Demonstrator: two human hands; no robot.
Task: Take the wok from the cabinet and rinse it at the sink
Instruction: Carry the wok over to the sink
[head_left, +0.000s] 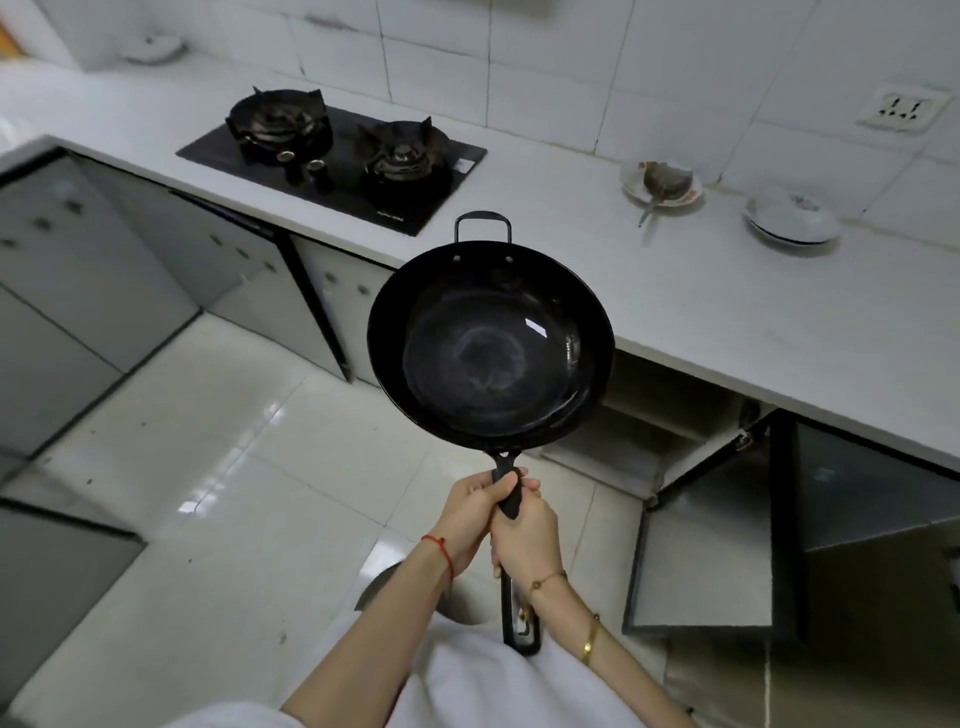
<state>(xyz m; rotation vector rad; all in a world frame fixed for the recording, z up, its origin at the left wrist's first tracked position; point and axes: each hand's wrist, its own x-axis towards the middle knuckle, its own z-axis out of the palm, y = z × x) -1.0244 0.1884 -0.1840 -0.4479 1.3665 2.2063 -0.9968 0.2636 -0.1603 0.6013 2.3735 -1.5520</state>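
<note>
Wok (491, 345) out of the cabinet (701, 561), held level in mid-air over the floor, just short of the worktop (727, 312) edge. Long handle running straight back from the bowl toward the body. Left hand (475, 512) and right hand (527, 535) both clenched round that handle, left slightly nearer the bowl. No sink in view; possibly off to the left, past the stove (332, 156).

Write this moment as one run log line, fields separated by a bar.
stage: carrying | wok: out of cabinet, held over floor | left hand: on handle | right hand: on handle | cabinet door: open | sink: not visible
</note>
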